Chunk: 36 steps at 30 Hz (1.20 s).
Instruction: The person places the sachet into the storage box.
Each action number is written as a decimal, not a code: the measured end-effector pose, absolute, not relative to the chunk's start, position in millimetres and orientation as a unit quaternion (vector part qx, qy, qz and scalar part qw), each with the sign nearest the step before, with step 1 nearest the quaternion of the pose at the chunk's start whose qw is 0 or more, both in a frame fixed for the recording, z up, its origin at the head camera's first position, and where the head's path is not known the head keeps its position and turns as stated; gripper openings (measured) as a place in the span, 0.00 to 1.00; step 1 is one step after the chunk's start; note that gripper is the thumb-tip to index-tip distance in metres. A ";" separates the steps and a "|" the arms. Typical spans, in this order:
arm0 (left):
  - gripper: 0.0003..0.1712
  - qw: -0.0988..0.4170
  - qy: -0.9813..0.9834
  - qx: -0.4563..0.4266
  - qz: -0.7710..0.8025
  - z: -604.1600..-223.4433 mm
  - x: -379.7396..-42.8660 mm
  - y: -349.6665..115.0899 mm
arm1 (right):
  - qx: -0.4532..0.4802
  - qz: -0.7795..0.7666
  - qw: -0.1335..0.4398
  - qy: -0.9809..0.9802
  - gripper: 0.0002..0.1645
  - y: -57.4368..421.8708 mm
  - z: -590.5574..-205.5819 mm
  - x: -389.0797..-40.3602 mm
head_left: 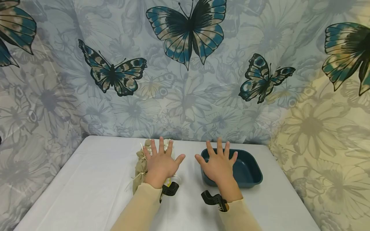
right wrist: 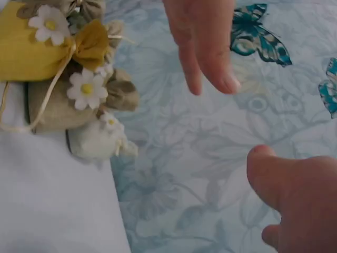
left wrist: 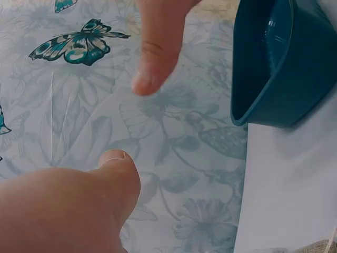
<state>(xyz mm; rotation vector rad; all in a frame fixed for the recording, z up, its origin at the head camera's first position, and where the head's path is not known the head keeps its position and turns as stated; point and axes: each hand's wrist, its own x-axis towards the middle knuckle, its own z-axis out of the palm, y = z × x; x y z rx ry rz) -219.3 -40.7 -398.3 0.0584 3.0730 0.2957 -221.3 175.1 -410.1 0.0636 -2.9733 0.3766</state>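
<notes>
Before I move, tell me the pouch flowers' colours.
The pouch flowers are white with yellow centres, clearest in the right wrist view.

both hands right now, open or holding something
Left hand: open, fingers spread, holding nothing.
Right hand: open, fingers spread, holding nothing.

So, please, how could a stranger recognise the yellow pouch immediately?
On the white table, find the cloth pouches partly behind the person's left hand. In the right wrist view, the yellow pouch lies at upper left, bearing a white flower. Its visible neighbours are beige or pale.
</notes>
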 end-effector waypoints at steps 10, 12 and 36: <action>0.50 0.025 0.993 0.020 0.110 -402.2 -218.1 -48.9 | 0.180 0.205 0.141 -0.952 0.53 263.6 -399.9 -226.3; 0.50 0.024 0.993 0.018 0.114 -403.5 -217.9 -51.0 | 0.181 0.243 0.132 -0.944 0.53 286.1 -399.4 -223.4; 0.48 0.021 0.993 0.013 0.118 -405.7 -215.9 -62.5 | 0.106 0.575 0.016 -0.811 0.55 390.0 -492.8 -199.6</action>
